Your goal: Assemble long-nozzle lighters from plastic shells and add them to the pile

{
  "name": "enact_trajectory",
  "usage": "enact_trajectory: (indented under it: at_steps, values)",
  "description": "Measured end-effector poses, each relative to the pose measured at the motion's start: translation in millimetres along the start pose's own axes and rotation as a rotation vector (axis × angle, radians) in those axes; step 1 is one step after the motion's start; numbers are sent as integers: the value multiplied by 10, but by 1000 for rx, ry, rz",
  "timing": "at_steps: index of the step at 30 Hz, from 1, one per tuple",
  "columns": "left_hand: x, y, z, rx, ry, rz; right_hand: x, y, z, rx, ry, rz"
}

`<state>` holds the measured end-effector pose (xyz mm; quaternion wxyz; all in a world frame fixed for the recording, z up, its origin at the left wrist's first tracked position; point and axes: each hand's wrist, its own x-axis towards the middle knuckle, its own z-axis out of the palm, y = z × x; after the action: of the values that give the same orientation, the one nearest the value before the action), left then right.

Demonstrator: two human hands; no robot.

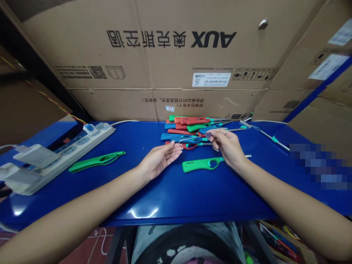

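Note:
My right hand [228,146] pinches what looks like a small screwdriver by its reddish clear handle [208,135]. Its thin metal shaft [191,139] points left, toward the fingertips of my left hand [162,158]. There the thumb and forefinger are pressed together at the shaft's tip; anything small between them is hidden. Just below both hands lies a green long-nosed lighter [195,165], its metal nozzle passing under my right wrist. Behind my hands is a pile of red, blue and green lighters [189,121]. An open green lighter shell half [97,161] lies to the left.
A white power strip [70,148] with plugged-in chargers runs along the left of the blue table [154,198]. A large cardboard box [170,80] walls off the back. Loose metal rods [264,132] lie at right. Below the table's right side sits a carton [297,245] of coloured parts.

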<state>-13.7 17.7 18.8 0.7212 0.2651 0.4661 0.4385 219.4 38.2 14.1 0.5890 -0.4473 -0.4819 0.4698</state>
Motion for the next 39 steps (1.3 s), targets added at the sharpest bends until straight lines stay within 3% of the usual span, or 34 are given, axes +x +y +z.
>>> enact_trajectory:
  at_steps: [8,25,33,39]
  values:
    - [36,-9,-20,-35,3,-50,-27,18,26,-38,-11,-38]
    - [38,-15,-13,5,10,-19,-59,1,56,-66,-72,-62]
    - [68,-26,-49,191,8,124,-8,-5,38,-100,-113,-83]
    - [52,-120,-68,375,-128,225,29,6,24,-17,-200,-145]
